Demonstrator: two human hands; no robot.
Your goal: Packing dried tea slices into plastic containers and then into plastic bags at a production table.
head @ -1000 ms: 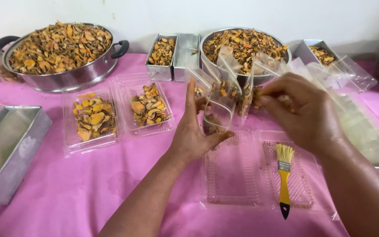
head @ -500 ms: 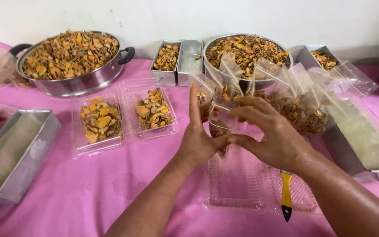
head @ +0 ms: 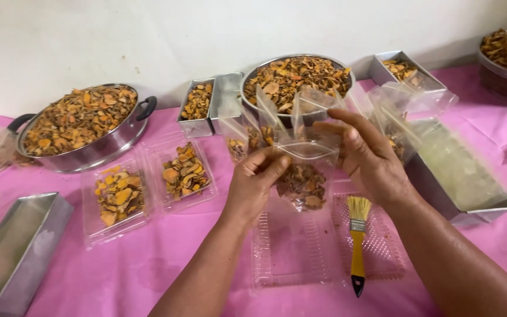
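Clear plastic pouch (head: 301, 170) pinched at its top edge between left hand (head: 256, 188) and right hand (head: 368, 155) — long axis hanging straight down, dried orange-brown slices settled at the bottom. Held just above an open clear clamshell tray (head: 289, 258), yellow-handled brush (head: 357, 243) beside it on the right half. Both hands closed on the pouch, level with each other — neither nearer.

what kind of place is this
Probably a small home or cottage food-packing table, not a factory. A pink cloth covers it, big metal pans hold dried orange-brown slices, and clear plastic trays sit part-filled. Both hands hold a small clear bag of the slices.
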